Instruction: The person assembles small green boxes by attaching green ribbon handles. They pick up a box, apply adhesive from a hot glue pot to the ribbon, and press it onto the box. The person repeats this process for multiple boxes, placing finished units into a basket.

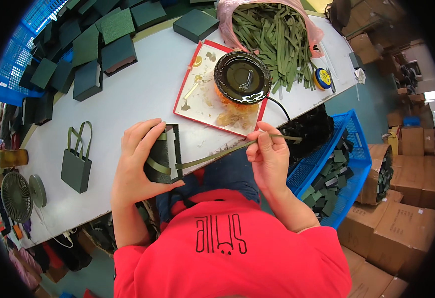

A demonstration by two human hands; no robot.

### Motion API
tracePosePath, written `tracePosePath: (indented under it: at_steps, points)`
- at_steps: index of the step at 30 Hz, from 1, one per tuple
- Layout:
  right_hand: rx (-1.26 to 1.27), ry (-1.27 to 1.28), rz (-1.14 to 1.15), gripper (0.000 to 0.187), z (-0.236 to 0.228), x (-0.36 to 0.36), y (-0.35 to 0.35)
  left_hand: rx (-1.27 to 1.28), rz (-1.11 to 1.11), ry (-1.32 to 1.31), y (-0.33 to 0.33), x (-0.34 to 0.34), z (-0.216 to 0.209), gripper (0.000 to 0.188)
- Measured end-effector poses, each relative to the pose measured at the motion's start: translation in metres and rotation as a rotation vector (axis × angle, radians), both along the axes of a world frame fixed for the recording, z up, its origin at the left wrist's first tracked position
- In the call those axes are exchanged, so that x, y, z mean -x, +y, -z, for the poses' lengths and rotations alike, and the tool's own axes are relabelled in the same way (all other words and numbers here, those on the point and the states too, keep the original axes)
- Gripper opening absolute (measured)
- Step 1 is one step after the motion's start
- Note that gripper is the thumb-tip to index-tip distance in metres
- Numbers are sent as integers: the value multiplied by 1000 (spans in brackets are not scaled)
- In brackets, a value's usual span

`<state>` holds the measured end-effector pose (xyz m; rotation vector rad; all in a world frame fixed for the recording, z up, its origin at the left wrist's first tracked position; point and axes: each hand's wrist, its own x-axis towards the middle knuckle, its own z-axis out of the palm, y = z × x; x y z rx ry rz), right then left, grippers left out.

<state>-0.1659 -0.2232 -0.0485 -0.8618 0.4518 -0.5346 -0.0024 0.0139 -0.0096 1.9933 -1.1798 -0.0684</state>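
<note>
Grasping the dark box (163, 153) at the near edge of the table (143, 89) in the nearer left hand (134, 166), pinching between the right fingers (265, 144) an olive ribbon (212, 158) stretched lengthwise rightward from that box.

Red short-sleeved shirt (287, 263) with thin black lettering (221, 234), dark blue jeans (237, 174)

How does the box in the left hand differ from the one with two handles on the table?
The held box is in the left hand's grip; the handled box sits untouched on the table. The held box has a strap stretched out to the right hand; the handled box has two handles, both looped. Both are dark green with olive strapping.
</note>
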Motion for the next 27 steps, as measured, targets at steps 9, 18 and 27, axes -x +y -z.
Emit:
tracePosePath:
  at_steps: [9,18,27]
  points:
    - [-100,-30,81,25,-2,-6,-30,-33,10,-3,2,0,5,98]
    - [175,233,-67,21,-15,-20,-55,-84,108,-53,-17,4,-4,100]
    - [313,362,-182,25,-13,-34,-60,-59,136,-40,-29,12,-4,92]
